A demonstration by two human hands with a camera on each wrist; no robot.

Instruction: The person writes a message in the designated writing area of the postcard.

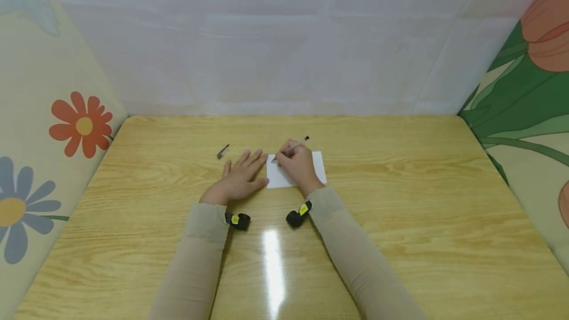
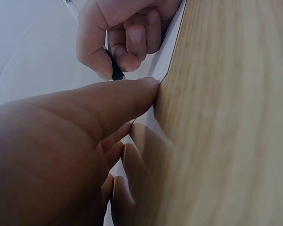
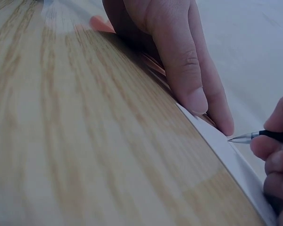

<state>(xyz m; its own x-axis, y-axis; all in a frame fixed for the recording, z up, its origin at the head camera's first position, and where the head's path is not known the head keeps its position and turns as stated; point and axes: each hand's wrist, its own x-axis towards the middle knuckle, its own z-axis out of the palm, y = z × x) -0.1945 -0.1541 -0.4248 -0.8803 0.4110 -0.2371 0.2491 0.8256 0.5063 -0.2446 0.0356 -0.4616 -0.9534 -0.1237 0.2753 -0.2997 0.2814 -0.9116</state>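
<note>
A small white sheet of paper [image 1: 277, 178] lies on the wooden table. My right hand [image 1: 301, 164] rests over it and pinches a pen [image 1: 293, 146] with a clear barrel and a dark end. In the right wrist view the pen's metal tip [image 3: 240, 138] is at the paper [image 3: 212, 136], close to its left part. My left hand [image 1: 242, 177] lies flat with fingers spread, the thumb and a fingertip touching the paper's left edge. In the left wrist view the thumb [image 2: 127, 96] presses at the paper's edge, and the right hand [image 2: 118, 28] appears beyond it.
A dark pen cap [image 1: 223, 151] with a clip lies on the table [image 1: 400, 186], up and left of the left hand. A white sheet backdrop [image 1: 284, 63] stands behind the table. Flower-printed panels [image 1: 26, 112] flank both sides. Both wrists wear small black cameras [image 1: 240, 221].
</note>
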